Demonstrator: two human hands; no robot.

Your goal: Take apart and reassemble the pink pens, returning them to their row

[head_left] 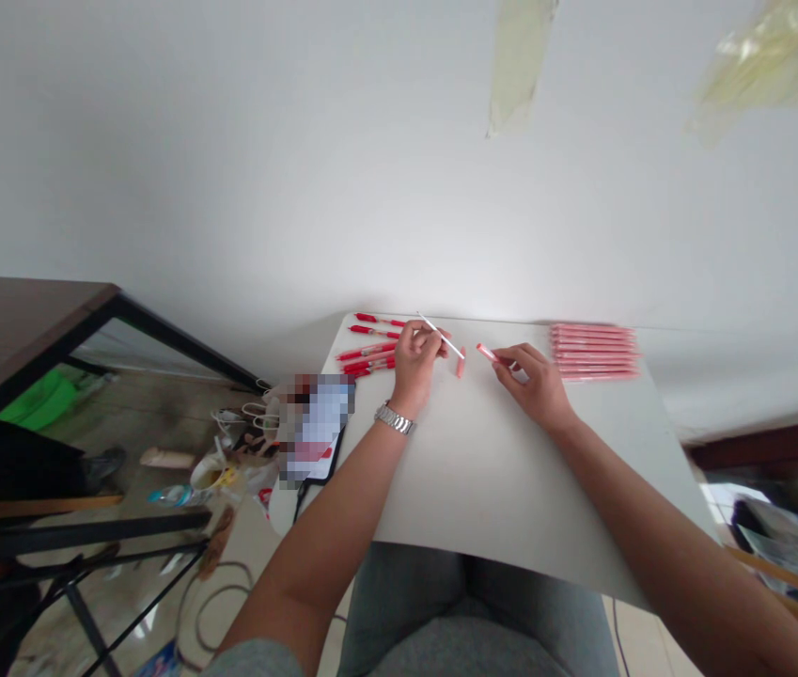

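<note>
My left hand (416, 362), with a metal watch on its wrist, is closed round a thin white pen refill (441, 336) that sticks out up and to the right. My right hand (536, 381) pinches a short pink pen part (487, 352) at its fingertips. Between the two hands a small pink piece (461, 363) lies on the white table (497, 480). Several assembled red pens (370, 348) lie to the left of my left hand. A neat row of pink pen barrels (594, 351) lies to the right of my right hand.
A phone (314, 432) sits at the table's left edge with a cable hanging down. A dark desk (10, 329) stands to the left, with cups, cables and clutter (208, 470) on the floor. A white wall runs behind the table. My knees are under its near edge.
</note>
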